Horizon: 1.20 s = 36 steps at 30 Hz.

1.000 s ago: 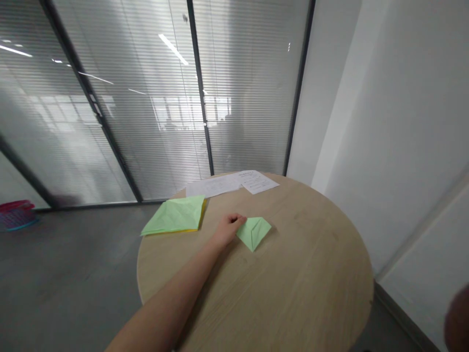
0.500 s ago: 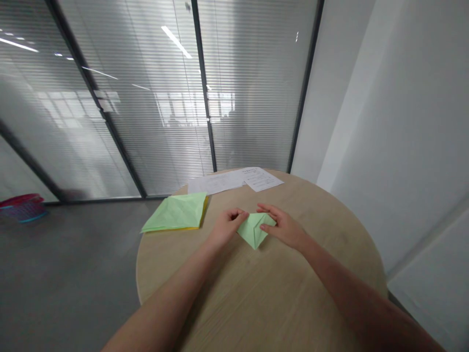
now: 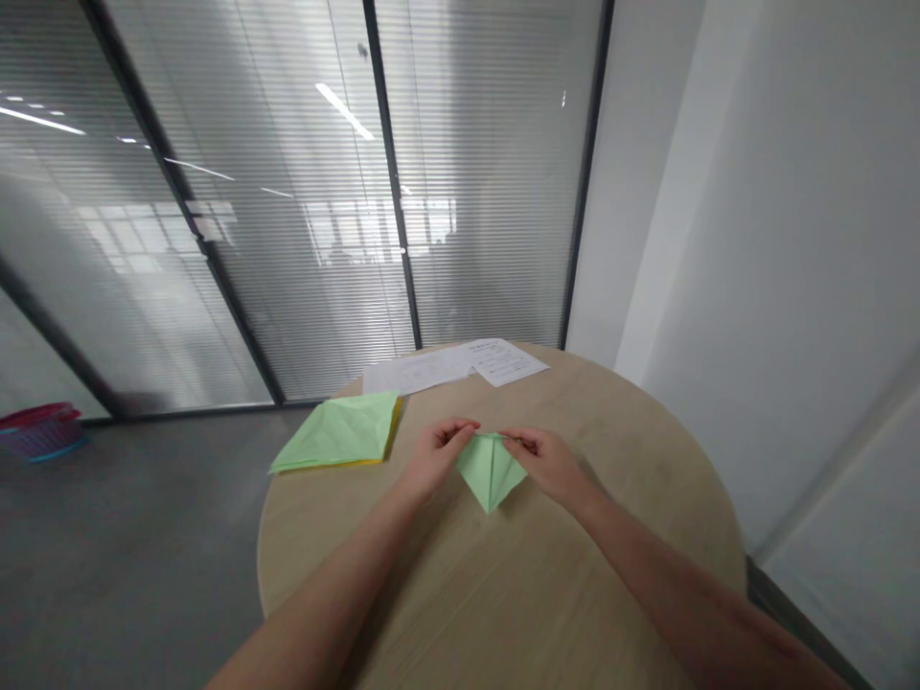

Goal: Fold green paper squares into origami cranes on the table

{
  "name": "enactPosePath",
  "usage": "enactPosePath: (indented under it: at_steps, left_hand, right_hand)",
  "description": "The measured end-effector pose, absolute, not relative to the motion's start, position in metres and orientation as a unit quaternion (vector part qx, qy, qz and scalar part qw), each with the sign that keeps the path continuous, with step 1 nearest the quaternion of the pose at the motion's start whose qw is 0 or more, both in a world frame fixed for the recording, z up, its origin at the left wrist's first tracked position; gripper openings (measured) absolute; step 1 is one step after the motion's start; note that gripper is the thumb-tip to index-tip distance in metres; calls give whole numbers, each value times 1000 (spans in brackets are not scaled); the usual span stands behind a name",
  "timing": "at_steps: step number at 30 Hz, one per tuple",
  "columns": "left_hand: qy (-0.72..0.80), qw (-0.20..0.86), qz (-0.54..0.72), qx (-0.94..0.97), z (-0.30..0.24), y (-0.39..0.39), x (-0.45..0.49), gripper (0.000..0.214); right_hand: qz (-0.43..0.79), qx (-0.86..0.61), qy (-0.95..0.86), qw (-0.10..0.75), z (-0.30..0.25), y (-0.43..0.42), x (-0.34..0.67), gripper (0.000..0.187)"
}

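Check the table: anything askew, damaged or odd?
Mildly: the green paper stack pokes past the edge of the table at left, yellow paper showing beneath, so it looks askew. White sheets lie at differing angles. The folded green paper between the left hand and right hand shows no visible tear.

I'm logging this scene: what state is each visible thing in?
Folded green paper: held, center crease showing
Left hand: pinching that paper's left side
Right hand: pinching its right side
Larger green paper: slightly wrinkled, yellow showing along its edge
White papers: lying flat, overlapping
Blinds: lowered
Basket: upright
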<state>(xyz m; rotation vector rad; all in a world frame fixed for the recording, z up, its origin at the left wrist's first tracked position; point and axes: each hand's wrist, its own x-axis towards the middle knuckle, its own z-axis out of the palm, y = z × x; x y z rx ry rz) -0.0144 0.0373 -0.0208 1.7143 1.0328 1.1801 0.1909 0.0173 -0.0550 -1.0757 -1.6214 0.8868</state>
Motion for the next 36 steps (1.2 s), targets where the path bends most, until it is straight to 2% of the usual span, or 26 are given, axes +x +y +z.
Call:
enactPosePath:
  at_steps: [5,14,17,22,27,36]
  left_hand:
    - [392,426,436,689,-22,35,-13,29]
    - [369,393,493,683,-23,35,-10,21]
    - [358,394,460,711,-25,35,-10,17]
    - [370,411,409,726,-32,39,-12,25]
    - [387,386,408,731,-33,40,-14,18]
    - [405,357,402,739,-33,36,-14,27]
  right_hand:
    - [365,-445,-661,481,-50,14,188,38]
    - [471,-431,-573,514,-50,10,180,41]
    - [444,-442,-584,516,-52,12,182,41]
    - [403,-467,-602,508,-53,15,185,41]
    - [383,-465,-614,510,-54,14,183,41]
    - [337,-466,-639,511,-53,14,180,39]
